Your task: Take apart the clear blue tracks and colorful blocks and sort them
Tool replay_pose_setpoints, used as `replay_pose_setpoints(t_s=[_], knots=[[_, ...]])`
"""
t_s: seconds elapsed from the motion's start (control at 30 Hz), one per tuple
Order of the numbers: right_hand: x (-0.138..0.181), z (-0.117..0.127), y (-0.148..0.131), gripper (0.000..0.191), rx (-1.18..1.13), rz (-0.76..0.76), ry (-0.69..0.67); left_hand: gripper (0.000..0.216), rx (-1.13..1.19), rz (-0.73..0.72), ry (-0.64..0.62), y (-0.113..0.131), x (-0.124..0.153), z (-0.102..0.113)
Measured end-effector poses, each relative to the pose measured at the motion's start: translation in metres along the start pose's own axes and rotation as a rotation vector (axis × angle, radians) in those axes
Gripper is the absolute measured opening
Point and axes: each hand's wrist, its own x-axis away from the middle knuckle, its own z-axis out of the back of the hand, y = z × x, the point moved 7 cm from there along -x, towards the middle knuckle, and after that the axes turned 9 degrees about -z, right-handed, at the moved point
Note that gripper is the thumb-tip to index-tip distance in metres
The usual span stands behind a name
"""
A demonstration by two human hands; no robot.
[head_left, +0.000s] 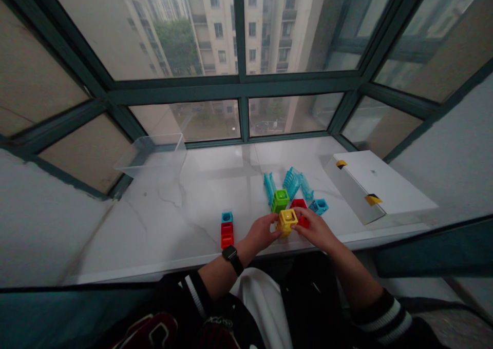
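Note:
Between my two hands is a yellow toy block, which seems to have more yellow beneath it. The fingers of my left hand press on its left side. From the right, my right hand grips the same block with thumb and fingers. Just behind stands a green block. Red blocks lie partly hidden behind my right fingers, and a blue block sits to their right. Farther left, red blocks stand in line with a small blue block.
Translucent blue ladder-like track pieces lie behind the green block. A white box with yellow-and-black tabs rests at the right. At the back left is a clear plastic bin. Window frames border the white marbled sill.

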Motion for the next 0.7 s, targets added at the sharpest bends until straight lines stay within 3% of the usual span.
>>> replay_pose_setpoints(t_s=[0.43, 0.7], knots=[[-0.003, -0.003, 0.005, 0.051, 0.063, 0.023, -0.078, 0.048, -0.102, 0.018, -0.028, -0.017, 0.002, -0.014], [-0.002, -0.002, 0.0, 0.047, 0.085, 0.037, -0.096, 0.046, -0.123, 0.001, -0.038, -0.015, 0.003, -0.013]])
